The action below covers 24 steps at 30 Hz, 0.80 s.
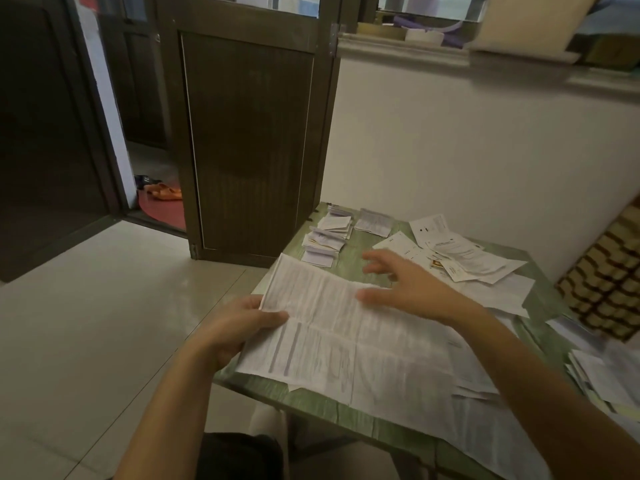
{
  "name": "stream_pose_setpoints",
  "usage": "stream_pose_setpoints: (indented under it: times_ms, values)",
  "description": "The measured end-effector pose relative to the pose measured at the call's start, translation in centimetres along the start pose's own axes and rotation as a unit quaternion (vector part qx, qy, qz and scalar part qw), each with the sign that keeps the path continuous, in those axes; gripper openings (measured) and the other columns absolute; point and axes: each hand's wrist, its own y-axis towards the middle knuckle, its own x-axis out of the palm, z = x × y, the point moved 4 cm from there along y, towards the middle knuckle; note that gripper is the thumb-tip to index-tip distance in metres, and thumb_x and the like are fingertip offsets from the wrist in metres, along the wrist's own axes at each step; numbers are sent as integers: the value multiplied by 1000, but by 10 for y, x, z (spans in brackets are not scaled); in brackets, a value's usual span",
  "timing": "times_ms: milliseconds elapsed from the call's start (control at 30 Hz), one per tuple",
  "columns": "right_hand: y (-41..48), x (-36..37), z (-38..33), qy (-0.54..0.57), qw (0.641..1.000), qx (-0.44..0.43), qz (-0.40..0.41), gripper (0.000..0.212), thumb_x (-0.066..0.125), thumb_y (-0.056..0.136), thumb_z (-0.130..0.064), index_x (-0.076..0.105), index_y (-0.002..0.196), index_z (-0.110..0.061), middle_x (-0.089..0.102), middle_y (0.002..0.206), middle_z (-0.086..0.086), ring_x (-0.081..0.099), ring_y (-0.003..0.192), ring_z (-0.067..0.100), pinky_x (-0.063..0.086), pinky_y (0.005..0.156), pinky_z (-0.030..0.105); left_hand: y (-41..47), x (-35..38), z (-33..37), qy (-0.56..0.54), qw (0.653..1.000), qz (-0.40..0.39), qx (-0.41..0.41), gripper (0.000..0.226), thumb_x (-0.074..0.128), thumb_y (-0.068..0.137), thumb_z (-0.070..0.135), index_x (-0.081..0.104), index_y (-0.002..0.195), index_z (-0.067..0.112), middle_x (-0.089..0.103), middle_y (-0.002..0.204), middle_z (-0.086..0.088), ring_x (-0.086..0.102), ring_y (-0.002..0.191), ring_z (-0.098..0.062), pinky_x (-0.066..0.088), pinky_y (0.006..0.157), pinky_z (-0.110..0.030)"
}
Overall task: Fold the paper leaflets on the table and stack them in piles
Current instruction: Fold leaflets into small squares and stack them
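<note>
A large printed leaflet (346,341) lies spread on the green table (322,407), creased into panels. My left hand (239,323) pinches its left edge, thumb on top. Above the leaflet's upper right part my right hand (401,282) hovers with fingers spread and blurred; whether it touches the paper I cannot tell. Piles of small folded leaflets (327,240) sit at the table's far left corner. Loose unfolded leaflets (464,254) lie scattered at the far right.
More flat sheets (602,375) lie at the table's right edge beside a patterned woven object (609,282). A dark wooden door (249,140) stands behind the table's left corner. A white wall (450,150) runs behind the table. Pale tiled floor (86,323) lies to the left.
</note>
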Motion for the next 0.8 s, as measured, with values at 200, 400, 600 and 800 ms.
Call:
stream_pose_setpoints:
  times_ms: [200, 400, 600, 800]
  values:
    - [9, 2, 5, 37, 989, 62, -127, 32, 76, 76, -17, 65, 105, -9, 71, 97, 7, 68, 91, 26, 55, 83, 38, -6, 1, 6, -57, 997, -33, 33, 16, 60, 86, 17, 62, 97, 6, 73, 82, -8, 71, 74, -23, 58, 64, -32]
    - [2, -2, 16, 356, 930, 93, -18, 30, 65, 83, -7, 61, 112, -2, 70, 106, 13, 68, 95, 27, 58, 78, 35, -7, -1, 19, -321, 942, -38, 89, 52, 49, 78, 53, 62, 104, 9, 72, 97, -15, 70, 82, -28, 60, 69, -37]
    - [-1, 26, 9, 423, 901, 95, 17, 32, 65, 84, -8, 59, 115, 0, 70, 108, 13, 68, 97, 28, 56, 83, 38, -9, 19, 13, -173, 981, -32, 86, 30, 60, 84, 26, 63, 108, 9, 73, 99, -7, 70, 91, -24, 58, 72, -34]
    - [2, 45, 16, 450, 885, 112, 28, 28, 62, 87, -12, 60, 114, -1, 70, 107, 12, 69, 95, 26, 57, 82, 37, -5, 12, 8, -113, 991, 2, 66, 22, 63, 86, 13, 63, 108, 7, 73, 100, -5, 70, 92, -24, 56, 82, -42]
